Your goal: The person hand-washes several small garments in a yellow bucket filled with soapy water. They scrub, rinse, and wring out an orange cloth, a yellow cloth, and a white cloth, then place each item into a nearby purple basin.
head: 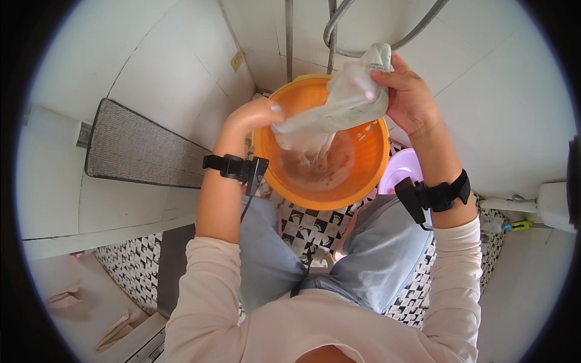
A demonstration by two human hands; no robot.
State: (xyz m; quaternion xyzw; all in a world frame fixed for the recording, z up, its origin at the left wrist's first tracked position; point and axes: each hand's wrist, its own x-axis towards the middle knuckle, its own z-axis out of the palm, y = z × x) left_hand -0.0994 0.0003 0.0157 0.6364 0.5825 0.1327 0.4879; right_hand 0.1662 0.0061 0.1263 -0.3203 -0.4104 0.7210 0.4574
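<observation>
A thin, pale, translucent bag (349, 102) with small print near its top hangs over a round orange plastic tub (313, 199). My right hand (411, 97) grips its upper right end, with the thumb in front; pinkish finger shapes show through the material. At the bag's lower left end is my left hand (256, 113), blurred, its thumb at the edge and its other fingers mostly hidden. Below the bag, a wet, whitish trailing part reaches down toward murky brownish water (313, 170) with pale foam in the tub.
A lilac plastic basin (401, 168) stands right of the tub, partly behind my knee. A grey ribbed mat (140, 145) leans along the left wall. Metal hoses (333, 41) hang behind the tub. Black-and-white patterned flooring (308, 222) lies between my legs.
</observation>
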